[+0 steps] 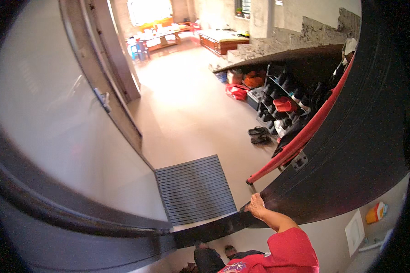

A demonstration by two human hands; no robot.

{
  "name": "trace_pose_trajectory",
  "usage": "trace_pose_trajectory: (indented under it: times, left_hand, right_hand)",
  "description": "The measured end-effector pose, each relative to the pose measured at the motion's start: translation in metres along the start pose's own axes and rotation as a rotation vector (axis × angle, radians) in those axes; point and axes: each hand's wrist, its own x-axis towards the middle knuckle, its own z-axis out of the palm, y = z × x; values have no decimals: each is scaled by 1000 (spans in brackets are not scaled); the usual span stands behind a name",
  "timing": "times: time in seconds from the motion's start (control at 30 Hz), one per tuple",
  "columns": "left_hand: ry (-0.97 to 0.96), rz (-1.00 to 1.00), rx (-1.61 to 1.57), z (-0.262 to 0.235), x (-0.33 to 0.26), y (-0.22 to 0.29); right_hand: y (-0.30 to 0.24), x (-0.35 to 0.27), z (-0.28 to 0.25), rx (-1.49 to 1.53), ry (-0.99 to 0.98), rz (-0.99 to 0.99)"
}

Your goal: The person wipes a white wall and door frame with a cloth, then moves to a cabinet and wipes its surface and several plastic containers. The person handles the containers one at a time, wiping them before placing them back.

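My right hand (257, 207), on an arm in a short red sleeve, is closed at the near edge of a dark door panel (351, 150). Its fingers seem wrapped around a short grey bar (253, 187), which meets the lower end of a long red bar (300, 140). That red bar slants up to the right along the panel; what it belongs to is unclear. Beside it shows a metal plate with holes (299, 160). My left hand is out of the picture.
A grey striped doormat (196, 189) lies past the dark threshold (209, 230). To the left is a pale door with a lever handle (103, 100). Black sandals (259, 135) and a loaded shoe rack (282, 98) line the right. Far back stand a wooden low table (221, 43) and a bench.
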Motion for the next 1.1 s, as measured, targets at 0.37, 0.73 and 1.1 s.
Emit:
trace_pose_trajectory:
  times: [0.37,0.73,1.1]
  left_hand:
    - [-69,-103,194,-118,179,43]
    - [-133,85,-88,-134,358,105]
    - [-126,42,419,-153,490,154]
  right_hand:
    - [58,-22,-60,377,-464,-240]
    - [97,12,-113,527,-212,356]
    - [124,87,-29,1248,-866,629]
